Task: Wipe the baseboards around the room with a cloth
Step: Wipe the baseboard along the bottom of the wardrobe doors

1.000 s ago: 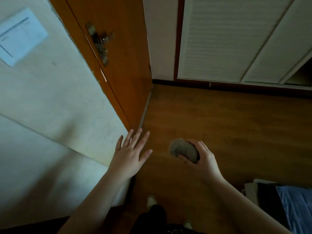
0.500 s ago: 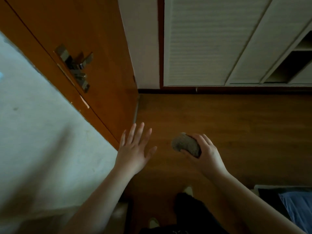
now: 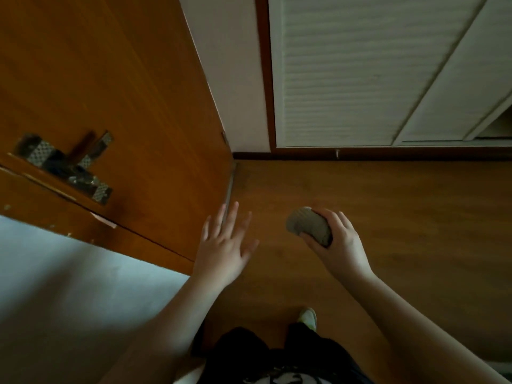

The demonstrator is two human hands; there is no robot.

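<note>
A balled-up grey cloth (image 3: 309, 225) sits in my right hand (image 3: 336, 242), which is closed around it above the wooden floor. My left hand (image 3: 224, 245) hovers open beside it, fingers spread, holding nothing, close to the bottom edge of the open door. A dark brown baseboard (image 3: 388, 156) runs along the foot of the far wall, well ahead of both hands and not touched by either.
An orange-brown wooden door (image 3: 124, 106) with a metal handle (image 3: 69, 167) stands open on the left. White louvred closet doors (image 3: 346, 70) fill the far wall. A pale wall (image 3: 69, 286) is at lower left. My foot (image 3: 307, 318) stands on the wood floor (image 3: 415, 231).
The view has swung left and closer to the door, so the handle now sits lower left. Both hands keep their pose; the cloth stays in my right hand.
</note>
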